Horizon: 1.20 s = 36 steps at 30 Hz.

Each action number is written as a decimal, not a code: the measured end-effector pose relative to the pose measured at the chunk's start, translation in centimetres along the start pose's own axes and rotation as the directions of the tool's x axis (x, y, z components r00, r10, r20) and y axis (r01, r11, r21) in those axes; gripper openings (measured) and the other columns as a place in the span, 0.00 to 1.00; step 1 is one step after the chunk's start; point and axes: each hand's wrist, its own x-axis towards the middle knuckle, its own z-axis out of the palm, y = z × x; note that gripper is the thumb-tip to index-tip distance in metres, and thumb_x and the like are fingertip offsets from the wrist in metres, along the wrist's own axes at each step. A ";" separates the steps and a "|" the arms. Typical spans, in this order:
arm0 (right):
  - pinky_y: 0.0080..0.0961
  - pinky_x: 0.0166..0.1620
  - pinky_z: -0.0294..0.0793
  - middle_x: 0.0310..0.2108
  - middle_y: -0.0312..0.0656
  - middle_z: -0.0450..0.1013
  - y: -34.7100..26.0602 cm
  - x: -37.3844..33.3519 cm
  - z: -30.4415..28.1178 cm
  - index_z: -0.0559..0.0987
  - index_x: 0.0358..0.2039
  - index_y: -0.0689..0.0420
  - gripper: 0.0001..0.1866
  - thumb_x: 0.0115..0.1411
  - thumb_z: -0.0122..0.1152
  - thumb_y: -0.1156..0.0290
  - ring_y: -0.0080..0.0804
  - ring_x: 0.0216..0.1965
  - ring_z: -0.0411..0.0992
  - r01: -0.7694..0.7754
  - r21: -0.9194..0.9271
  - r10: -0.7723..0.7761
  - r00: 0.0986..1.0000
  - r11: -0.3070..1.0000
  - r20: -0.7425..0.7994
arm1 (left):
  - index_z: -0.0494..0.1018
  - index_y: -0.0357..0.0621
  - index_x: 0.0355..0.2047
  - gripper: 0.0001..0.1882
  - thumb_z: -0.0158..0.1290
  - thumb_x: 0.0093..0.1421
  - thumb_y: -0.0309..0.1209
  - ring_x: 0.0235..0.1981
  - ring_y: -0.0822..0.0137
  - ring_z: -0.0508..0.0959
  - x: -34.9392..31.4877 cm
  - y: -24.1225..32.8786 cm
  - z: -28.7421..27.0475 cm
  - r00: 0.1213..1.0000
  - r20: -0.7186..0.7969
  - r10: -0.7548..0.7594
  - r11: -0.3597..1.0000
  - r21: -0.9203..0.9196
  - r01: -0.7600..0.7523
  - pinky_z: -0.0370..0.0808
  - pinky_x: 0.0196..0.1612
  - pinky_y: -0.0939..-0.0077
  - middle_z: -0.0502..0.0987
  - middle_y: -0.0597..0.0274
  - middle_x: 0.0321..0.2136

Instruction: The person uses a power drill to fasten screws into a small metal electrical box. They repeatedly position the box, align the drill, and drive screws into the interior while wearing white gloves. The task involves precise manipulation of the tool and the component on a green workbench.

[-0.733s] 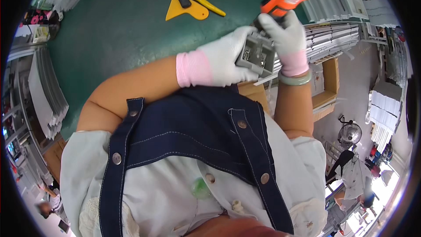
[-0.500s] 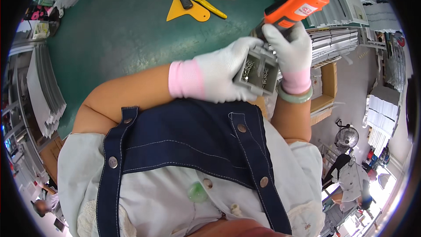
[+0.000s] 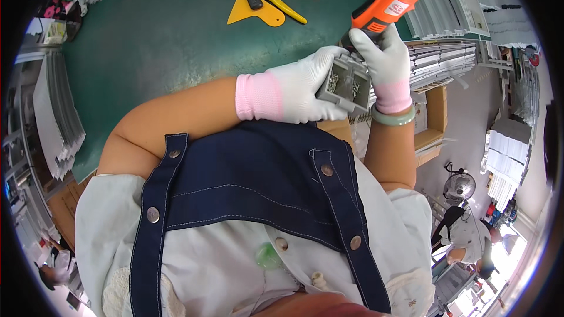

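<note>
- Head view: the left hand [image 3: 296,91], in a white glove, clasps a grey box-shaped part [image 3: 346,85] at about two o'clock, in front of the chest.
- At one o'clock, the right hand [image 3: 385,61] wraps the orange power screwdriver [image 3: 385,4] above it.
- Best to brace the part firmly and keep the tool square over it.
- It looks moulded, with open compartments holding metal fittings.

Knit cloth gloves on left hand [image 3: 305,91], right hand [image 3: 385,61]; glossy orange plastic screwdriver [image 3: 385,6]; matt grey plastic part [image 3: 348,84]; matt green mat [image 3: 158,29].
</note>
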 end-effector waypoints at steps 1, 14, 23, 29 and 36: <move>0.20 0.39 0.77 0.31 0.37 0.80 -0.3 -0.2 0.0 0.80 0.44 0.65 0.18 0.61 0.72 0.65 0.19 0.31 0.77 0.008 -0.059 -0.008 1.000 0.998 -0.010 | 0.45 0.39 0.70 0.46 0.63 0.61 0.29 0.55 0.67 0.78 -0.3 -0.1 -0.1 0.995 -0.018 0.094 0.956 0.282 -0.085 0.77 0.56 0.68 0.72 0.51 0.57; 0.19 0.39 0.75 0.33 0.35 0.79 0.4 0.8 0.2 0.81 0.44 0.64 0.17 0.60 0.74 0.66 0.18 0.33 0.75 0.046 0.114 -0.048 0.999 0.992 0.015 | 0.50 0.40 0.71 0.54 0.71 0.49 0.29 0.60 0.59 0.74 0.7 -0.9 -0.1 0.990 -0.087 0.113 0.993 0.054 -0.108 0.72 0.62 0.65 0.70 0.49 0.58; 0.32 0.55 0.74 0.49 0.47 0.76 -2.9 -4.2 -4.1 0.80 0.40 0.64 0.05 0.62 0.60 0.81 0.34 0.49 0.76 0.272 -0.063 -0.277 0.956 0.960 -0.100 | 0.54 0.42 0.69 0.53 0.73 0.46 0.33 0.52 0.41 0.76 0.3 -0.3 1.8 0.945 -0.157 0.286 0.905 0.367 -0.213 0.75 0.56 0.59 0.70 0.40 0.51; 0.50 0.67 0.64 0.58 0.61 0.72 -4.5 -7.2 -5.3 0.86 0.35 0.58 0.10 0.50 0.66 0.77 0.64 0.64 0.66 0.429 -0.565 -0.327 0.903 0.704 0.278 | 0.54 0.43 0.69 0.54 0.73 0.46 0.33 0.52 0.42 0.76 1.4 -0.2 2.7 0.936 -0.171 0.308 0.880 0.426 -0.212 0.75 0.56 0.57 0.69 0.41 0.52; 0.50 0.68 0.62 0.62 0.64 0.69 -8.4 -7.4 -6.0 0.86 0.36 0.60 0.12 0.50 0.64 0.77 0.65 0.66 0.65 0.462 -0.594 -0.292 0.884 0.658 0.365 | 0.56 0.41 0.69 0.54 0.75 0.46 0.36 0.52 0.43 0.75 0.2 2.1 3.1 0.863 -0.192 0.468 0.831 0.426 -0.357 0.75 0.55 0.59 0.71 0.42 0.52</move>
